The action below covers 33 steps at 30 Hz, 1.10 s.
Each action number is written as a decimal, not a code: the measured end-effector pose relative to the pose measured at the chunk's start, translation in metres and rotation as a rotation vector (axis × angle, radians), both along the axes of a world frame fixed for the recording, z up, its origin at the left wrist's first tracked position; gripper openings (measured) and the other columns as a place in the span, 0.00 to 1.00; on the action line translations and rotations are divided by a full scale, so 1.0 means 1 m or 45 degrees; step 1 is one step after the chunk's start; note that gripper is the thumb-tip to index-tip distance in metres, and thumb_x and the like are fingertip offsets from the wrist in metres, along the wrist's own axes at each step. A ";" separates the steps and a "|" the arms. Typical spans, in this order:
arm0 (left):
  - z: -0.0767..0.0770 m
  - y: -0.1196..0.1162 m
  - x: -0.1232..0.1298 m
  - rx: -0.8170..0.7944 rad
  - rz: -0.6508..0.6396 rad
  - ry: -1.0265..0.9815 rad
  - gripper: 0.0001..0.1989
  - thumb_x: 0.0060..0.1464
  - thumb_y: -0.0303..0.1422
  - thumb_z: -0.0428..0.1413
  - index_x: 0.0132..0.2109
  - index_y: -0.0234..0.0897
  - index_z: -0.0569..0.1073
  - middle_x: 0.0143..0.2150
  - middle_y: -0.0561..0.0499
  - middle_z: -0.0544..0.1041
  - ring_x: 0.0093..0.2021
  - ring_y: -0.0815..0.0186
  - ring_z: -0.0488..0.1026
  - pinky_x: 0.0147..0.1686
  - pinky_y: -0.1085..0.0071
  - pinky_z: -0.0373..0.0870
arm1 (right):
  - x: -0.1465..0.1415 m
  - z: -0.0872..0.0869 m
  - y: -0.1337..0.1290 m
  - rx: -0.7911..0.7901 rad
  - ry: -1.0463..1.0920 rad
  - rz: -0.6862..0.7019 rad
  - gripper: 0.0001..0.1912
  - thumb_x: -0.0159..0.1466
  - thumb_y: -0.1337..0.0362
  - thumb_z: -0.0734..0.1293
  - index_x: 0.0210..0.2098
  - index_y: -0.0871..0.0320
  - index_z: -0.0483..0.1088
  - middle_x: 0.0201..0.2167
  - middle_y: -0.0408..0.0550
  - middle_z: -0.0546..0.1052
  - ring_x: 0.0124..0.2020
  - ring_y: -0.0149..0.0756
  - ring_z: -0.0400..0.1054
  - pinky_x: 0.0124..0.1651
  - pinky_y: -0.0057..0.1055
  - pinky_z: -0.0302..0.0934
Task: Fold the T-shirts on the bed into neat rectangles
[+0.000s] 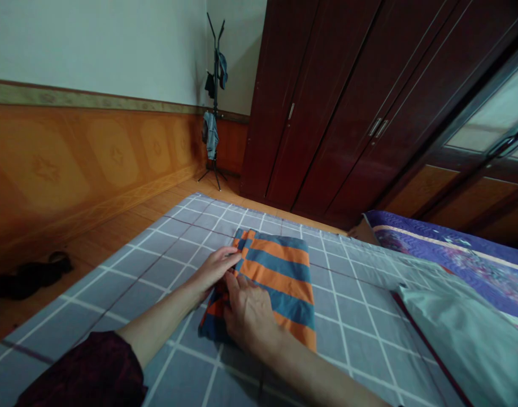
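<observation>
A folded cloth (279, 263) with orange and blue-grey stripes lies flat on the grey checked bed sheet (360, 305). It looks like a garment, though its exact kind is hard to make out. At the cloth's left edge, my left hand (220, 263) has its fingers closed on the fabric near the upper corner. Just below it, my right hand (250, 311) is laid over the left part of the cloth, its fingers bent and pressed to the fabric. The fingertips of the right hand are partly hidden, and the cloth beneath that hand is bunched and darker.
A pale green pillow (466, 322) lies to the right, with a purple patterned bedding piece (445, 243) beyond it. A dark red wardrobe (318, 113) stands behind the bed. A coat rack (215, 96) is in the corner, and a black item (25, 277) lies on the floor.
</observation>
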<state>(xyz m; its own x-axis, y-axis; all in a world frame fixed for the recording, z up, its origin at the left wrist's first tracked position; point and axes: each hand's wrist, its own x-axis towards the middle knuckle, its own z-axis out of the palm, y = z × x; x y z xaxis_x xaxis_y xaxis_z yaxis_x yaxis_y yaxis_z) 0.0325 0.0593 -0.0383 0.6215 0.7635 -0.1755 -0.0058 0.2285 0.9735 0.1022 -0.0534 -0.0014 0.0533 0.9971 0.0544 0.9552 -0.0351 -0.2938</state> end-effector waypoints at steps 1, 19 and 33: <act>-0.002 0.000 0.001 0.034 -0.004 -0.002 0.24 0.47 0.43 0.60 0.48 0.32 0.68 0.34 0.49 0.77 0.33 0.66 0.74 0.33 0.73 0.67 | -0.001 -0.004 -0.006 0.021 -0.023 0.012 0.24 0.54 0.74 0.60 0.51 0.64 0.64 0.43 0.57 0.74 0.41 0.44 0.69 0.42 0.37 0.64; 0.015 -0.010 -0.002 -0.174 -0.243 -0.080 0.38 0.35 0.22 0.56 0.58 0.35 0.62 0.52 0.44 0.72 0.49 0.59 0.71 0.45 0.69 0.67 | 0.008 0.000 -0.020 0.316 0.470 -0.010 0.17 0.51 0.78 0.58 0.34 0.58 0.72 0.35 0.48 0.75 0.35 0.33 0.68 0.38 0.26 0.58; 0.009 0.001 0.008 0.050 -0.201 0.030 0.42 0.35 0.19 0.53 0.62 0.39 0.60 0.56 0.46 0.70 0.50 0.60 0.71 0.43 0.73 0.68 | -0.004 -0.025 -0.020 0.268 0.423 0.065 0.16 0.51 0.79 0.58 0.33 0.58 0.70 0.30 0.46 0.72 0.31 0.33 0.66 0.34 0.26 0.56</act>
